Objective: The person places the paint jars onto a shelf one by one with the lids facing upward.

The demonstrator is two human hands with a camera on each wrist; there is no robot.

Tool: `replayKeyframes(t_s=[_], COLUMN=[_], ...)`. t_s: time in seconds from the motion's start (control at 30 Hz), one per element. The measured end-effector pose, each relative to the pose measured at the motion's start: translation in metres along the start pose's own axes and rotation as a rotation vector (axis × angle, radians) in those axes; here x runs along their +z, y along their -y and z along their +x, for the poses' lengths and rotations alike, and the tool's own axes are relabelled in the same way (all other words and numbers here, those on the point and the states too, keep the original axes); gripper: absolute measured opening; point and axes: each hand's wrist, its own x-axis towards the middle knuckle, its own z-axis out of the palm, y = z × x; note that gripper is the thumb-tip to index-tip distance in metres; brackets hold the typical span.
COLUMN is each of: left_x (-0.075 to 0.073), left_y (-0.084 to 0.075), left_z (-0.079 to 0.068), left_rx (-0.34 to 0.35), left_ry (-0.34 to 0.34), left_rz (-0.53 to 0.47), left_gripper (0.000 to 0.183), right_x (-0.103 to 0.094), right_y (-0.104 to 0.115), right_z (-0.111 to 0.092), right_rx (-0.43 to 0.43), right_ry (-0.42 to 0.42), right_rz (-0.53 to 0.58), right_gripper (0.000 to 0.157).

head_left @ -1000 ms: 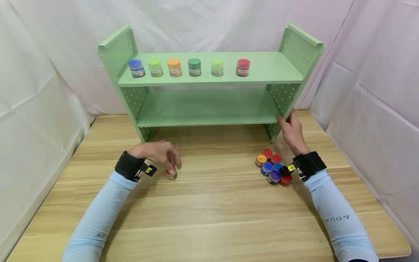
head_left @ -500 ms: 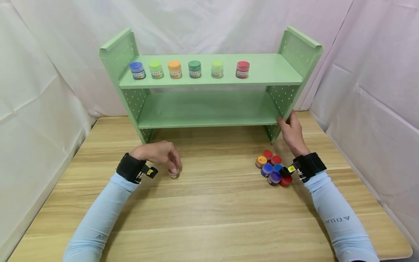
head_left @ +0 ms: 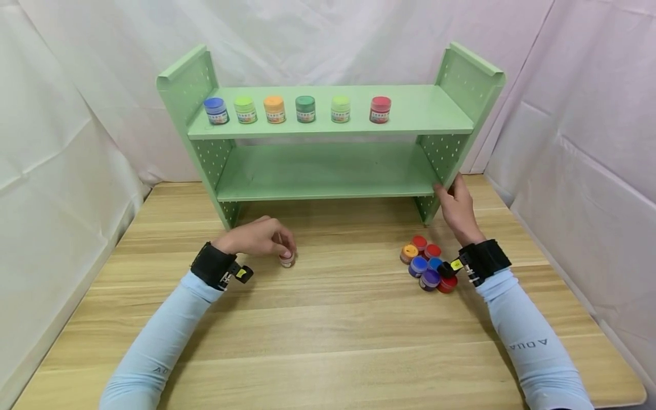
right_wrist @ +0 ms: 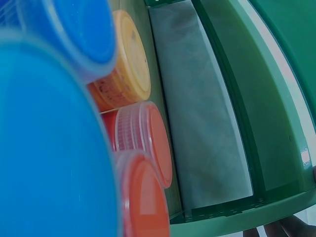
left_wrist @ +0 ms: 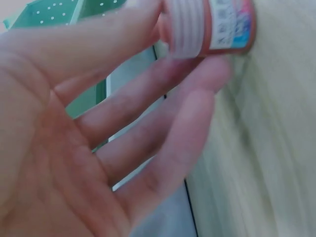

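Note:
My left hand [head_left: 262, 236] pinches a small reddish-brown paint jar [head_left: 287, 261] by its lid, between thumb and fingers, in front of the green shelf [head_left: 328, 169]. In the left wrist view, the jar [left_wrist: 229, 24] has a translucent ribbed lid and a white label, its base right at the wooden tabletop; the other fingers reach beside it. My right hand [head_left: 458, 212] grips the lower right side panel of the shelf, thumb on the inner side. Several paint jars [head_left: 429, 278] with red, orange, blue and purple lids cluster beneath the right wrist.
Along the upper board stand several paint jars in a row, from a blue jar [head_left: 216, 111] at the left to a red jar [head_left: 380, 109]. White cloth [head_left: 579, 171] hangs behind and at both sides of the wooden table [head_left: 348, 341].
My left hand has shifted right and slightly toward the shelf, carrying the reddish-brown paint jar with it. The right hand keeps its place on the side panel.

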Motion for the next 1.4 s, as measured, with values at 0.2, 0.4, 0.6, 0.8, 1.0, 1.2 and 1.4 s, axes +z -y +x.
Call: replayKeyframes(t_s=[0.2, 0.4, 0.6, 0.8, 1.0, 1.2, 1.4], left_x=[0.002, 0.001, 0.003, 0.01, 0.013, 0.012, 0.011], left_y=[-0.001, -0.002, -0.002, 0.0, -0.003, -0.003, -0.005], left_z=[0.001, 0.0, 0.001, 0.008, 0.013, 0.012, 0.012], left_rx=[-0.033, -0.091, -0.077, -0.023, -0.037, -0.059, -0.039], left_ry=[-0.039, 0.018, 0.005, -0.086, -0.164, -0.196, -0.187], left_rz=[0.009, -0.034, -0.014, 0.051, 0.099, 0.111, 0.078], left_gripper=[0.02, 0.034, 0.031, 0.019, 0.019, 0.028, 0.021], right_x=[0.0, 0.0, 0.0, 0.0, 0.0, 0.001, 0.001], right_y=[0.0, 0.001, 0.0, 0.0, 0.001, 0.001, 0.001], right_z=[0.0, 0.0, 0.0, 0.0, 0.0, 0.0, -0.001], right_rx=[-0.001, -0.007, -0.003, -0.005, -0.012, -0.019, -0.01], right_ry=[-0.001, -0.005, -0.007, -0.007, -0.008, -0.013, -0.015], right_rz=[0.0, -0.01, -0.009, -0.007, -0.008, -0.001, -0.003], right_gripper=[0.056, 0.056, 0.056, 0.056, 0.055, 0.055, 0.055])
